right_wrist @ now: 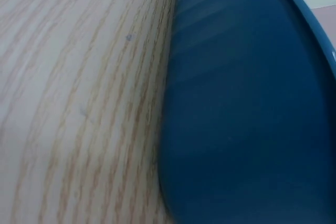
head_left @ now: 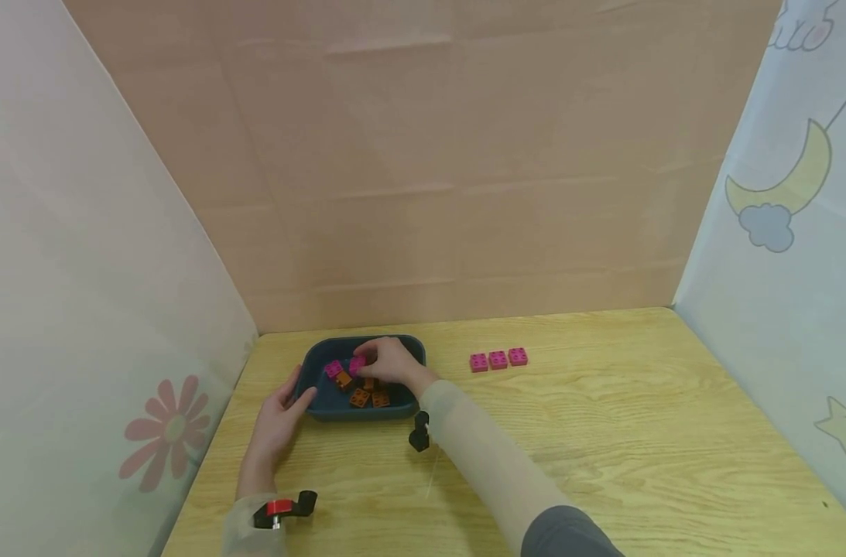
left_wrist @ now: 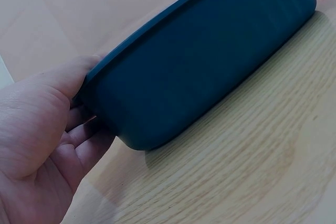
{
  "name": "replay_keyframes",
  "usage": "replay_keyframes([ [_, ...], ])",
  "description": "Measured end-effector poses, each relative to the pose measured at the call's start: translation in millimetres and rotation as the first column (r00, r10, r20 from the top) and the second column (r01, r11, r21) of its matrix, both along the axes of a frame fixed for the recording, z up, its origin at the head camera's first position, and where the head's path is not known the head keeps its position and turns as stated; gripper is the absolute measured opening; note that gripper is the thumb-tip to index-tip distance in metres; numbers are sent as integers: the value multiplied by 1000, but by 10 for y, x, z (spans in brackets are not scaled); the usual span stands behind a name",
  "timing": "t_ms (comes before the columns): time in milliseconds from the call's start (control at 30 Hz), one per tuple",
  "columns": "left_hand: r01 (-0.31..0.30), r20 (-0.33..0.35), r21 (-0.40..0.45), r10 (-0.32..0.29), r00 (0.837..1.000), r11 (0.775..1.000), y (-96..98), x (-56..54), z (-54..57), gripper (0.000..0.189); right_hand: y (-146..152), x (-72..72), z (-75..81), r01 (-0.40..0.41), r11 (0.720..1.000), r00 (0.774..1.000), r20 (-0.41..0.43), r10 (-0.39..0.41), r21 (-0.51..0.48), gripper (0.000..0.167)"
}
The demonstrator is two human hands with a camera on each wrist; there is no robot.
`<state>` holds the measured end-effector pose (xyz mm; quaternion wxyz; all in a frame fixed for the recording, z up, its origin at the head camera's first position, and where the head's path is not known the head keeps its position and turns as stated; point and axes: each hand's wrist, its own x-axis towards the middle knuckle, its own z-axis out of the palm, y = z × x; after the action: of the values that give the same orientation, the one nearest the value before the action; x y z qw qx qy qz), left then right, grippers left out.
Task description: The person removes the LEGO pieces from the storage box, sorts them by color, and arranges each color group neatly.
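Observation:
A dark blue plastic bin [head_left: 364, 415] stands on the table with pink and orange toy building blocks inside. My left hand [head_left: 276, 422] grips its left end, thumb over the rim and fingers against the outer wall, as the left wrist view also shows. Reaching over the right side of the bin, my right hand [head_left: 392, 362] pinches a pink block [head_left: 356, 366] between thumb and fingertips. Another pink block [head_left: 333, 369] lies just left of it. Several orange blocks [head_left: 359, 398] lie below, some partly hidden by the right hand. Only the bin's outer wall [right_wrist: 236, 108] fills the right wrist view.
Three pink blocks [head_left: 498, 360] sit in a row on the wooden table [head_left: 604, 433], right of the bin. A brown paper backdrop [head_left: 464, 170] rises behind the table, with white patterned sheets [head_left: 778, 325] at both sides.

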<state>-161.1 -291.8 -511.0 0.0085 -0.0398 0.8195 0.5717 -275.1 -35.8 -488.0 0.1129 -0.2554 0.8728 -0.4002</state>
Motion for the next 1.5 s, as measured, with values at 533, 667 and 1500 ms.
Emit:
replay_keyframes([
  [533,2,-14,-25,-3,1000,1000,13,13,17,74,14,38,59,13,999,998,56,-11,-36,38],
  [667,9,-21,-15,-9,1000,1000,24,20,29,74,37,38,75,5,999,998,66,-1,-50,37],
  [1500,-2,1,-34,2,1000,999,7,17,39,75,414,253,377,-176,953,982,24,188,-245,38],
])
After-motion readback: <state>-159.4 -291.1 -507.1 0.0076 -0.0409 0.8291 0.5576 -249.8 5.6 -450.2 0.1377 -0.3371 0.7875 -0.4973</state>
